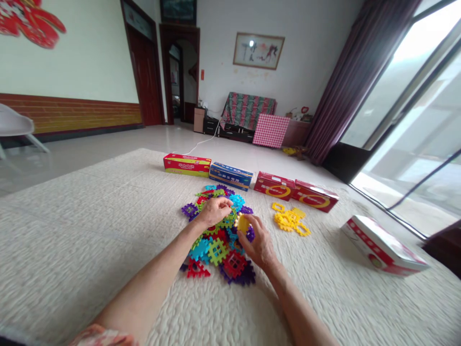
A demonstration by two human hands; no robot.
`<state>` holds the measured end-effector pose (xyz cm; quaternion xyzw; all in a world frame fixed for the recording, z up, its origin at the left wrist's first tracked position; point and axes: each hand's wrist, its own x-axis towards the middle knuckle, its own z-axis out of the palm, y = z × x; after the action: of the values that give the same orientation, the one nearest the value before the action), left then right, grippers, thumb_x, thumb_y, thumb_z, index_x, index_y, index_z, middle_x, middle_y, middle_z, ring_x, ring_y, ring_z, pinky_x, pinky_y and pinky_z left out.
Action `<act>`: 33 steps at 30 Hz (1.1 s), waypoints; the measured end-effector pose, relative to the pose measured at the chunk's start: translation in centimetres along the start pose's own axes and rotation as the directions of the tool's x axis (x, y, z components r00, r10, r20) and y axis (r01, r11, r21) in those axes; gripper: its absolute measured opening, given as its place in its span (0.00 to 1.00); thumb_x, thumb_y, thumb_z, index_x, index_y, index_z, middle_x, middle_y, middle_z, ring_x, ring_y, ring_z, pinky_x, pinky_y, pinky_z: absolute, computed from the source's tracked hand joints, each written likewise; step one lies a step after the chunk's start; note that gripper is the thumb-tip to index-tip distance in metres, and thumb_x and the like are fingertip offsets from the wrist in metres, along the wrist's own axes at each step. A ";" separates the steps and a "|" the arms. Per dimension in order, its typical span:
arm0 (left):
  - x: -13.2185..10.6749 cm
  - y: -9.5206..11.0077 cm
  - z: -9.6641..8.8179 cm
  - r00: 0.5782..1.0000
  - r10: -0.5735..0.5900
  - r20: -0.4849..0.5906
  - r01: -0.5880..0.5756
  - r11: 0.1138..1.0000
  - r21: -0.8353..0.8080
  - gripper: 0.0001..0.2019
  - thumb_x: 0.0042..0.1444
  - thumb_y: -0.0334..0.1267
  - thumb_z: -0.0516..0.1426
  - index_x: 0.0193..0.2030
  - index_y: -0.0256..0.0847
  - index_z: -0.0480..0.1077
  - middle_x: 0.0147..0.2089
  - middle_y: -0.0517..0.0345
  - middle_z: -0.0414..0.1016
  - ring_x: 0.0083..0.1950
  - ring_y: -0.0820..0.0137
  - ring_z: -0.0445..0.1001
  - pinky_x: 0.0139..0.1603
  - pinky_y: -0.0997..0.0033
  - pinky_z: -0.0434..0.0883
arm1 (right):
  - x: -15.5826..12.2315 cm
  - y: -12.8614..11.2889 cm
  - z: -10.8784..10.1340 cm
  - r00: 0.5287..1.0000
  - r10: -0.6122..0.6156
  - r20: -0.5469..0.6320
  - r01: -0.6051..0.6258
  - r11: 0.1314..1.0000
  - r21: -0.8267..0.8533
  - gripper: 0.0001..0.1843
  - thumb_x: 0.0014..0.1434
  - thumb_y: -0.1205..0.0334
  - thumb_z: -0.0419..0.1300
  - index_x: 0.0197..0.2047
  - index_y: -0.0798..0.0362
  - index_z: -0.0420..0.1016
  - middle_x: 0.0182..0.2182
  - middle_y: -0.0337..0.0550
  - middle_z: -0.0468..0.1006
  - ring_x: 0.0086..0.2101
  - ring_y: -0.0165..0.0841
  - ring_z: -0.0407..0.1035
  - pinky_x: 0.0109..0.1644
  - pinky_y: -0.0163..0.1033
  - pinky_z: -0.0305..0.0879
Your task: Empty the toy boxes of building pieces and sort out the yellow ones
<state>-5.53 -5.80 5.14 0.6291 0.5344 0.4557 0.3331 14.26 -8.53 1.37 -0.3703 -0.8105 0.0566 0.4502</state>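
A mixed heap of plastic interlocking building pieces (218,251) in green, blue, red and purple lies on the pale quilted cover. My right hand (260,242) is at the heap's right side, its thumb and fingers closed on a yellow interlocking piece (243,224). Over the upper middle of the heap is my left hand (215,211), fingers curled together; whatever may be between them is hidden. To the right of my right hand, a small group of yellow pieces (286,220) lies apart from the heap.
Behind the heap stand a red-and-green box (187,166), a blue box (231,177) and two dark red boxes (274,186). A white-and-red box (383,247) rests at the right on the quilted cover (108,206). Farther off are a checked cloth (271,130) and a white chair (16,122).
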 end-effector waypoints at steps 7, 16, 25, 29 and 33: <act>1.2 -1.8 -3.1 0.976 -0.020 -0.215 0.081 0.956 0.281 0.13 0.53 0.35 0.54 0.43 0.39 0.76 0.33 0.58 0.79 0.33 0.71 0.76 0.36 0.74 0.72 | 0.1 6.0 -2.7 0.900 0.154 -0.407 -0.272 0.929 -0.250 0.21 0.57 0.59 0.56 0.54 0.52 0.66 0.58 0.59 0.65 0.58 0.52 0.61 0.58 0.66 0.58; 1.2 -4.1 -3.6 0.977 0.092 -0.191 0.017 0.864 0.503 0.15 0.53 0.36 0.58 0.47 0.39 0.75 0.49 0.51 0.78 0.51 0.63 0.75 0.56 0.67 0.69 | -0.8 3.9 0.3 0.960 0.278 0.026 -0.275 0.958 -0.077 0.21 0.61 0.52 0.53 0.53 0.55 0.69 0.49 0.56 0.76 0.49 0.45 0.71 0.53 0.54 0.67; 0.5 -6.1 -2.7 0.987 0.152 -0.049 -0.083 0.751 0.655 0.16 0.52 0.36 0.60 0.50 0.40 0.72 0.51 0.49 0.74 0.56 0.62 0.70 0.62 0.63 0.64 | -0.5 2.5 -0.3 0.942 0.305 0.142 -0.298 0.952 -0.069 0.19 0.63 0.49 0.52 0.48 0.52 0.73 0.41 0.49 0.81 0.42 0.42 0.75 0.47 0.48 0.70; 0.4 -6.3 -2.9 0.993 0.115 -0.041 -0.055 0.722 0.690 0.15 0.54 0.36 0.58 0.49 0.39 0.72 0.51 0.49 0.74 0.55 0.62 0.71 0.60 0.64 0.65 | -0.5 2.1 -0.2 0.943 0.270 0.195 -0.261 0.963 -0.071 0.22 0.58 0.49 0.59 0.51 0.53 0.72 0.46 0.52 0.80 0.46 0.45 0.74 0.50 0.52 0.69; 0.4 -6.3 -3.3 0.995 0.079 -0.056 -0.014 0.693 0.721 0.13 0.55 0.33 0.55 0.48 0.40 0.72 0.52 0.50 0.73 0.55 0.64 0.71 0.59 0.66 0.65 | -0.5 1.9 -0.1 0.943 0.251 0.219 -0.245 0.968 -0.054 0.24 0.53 0.53 0.63 0.53 0.51 0.72 0.47 0.52 0.79 0.46 0.45 0.74 0.50 0.53 0.70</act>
<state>-10.92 -4.37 0.74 0.7031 0.6673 0.2444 0.0265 15.57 -7.51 0.31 -0.4664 -0.8038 0.1435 0.3404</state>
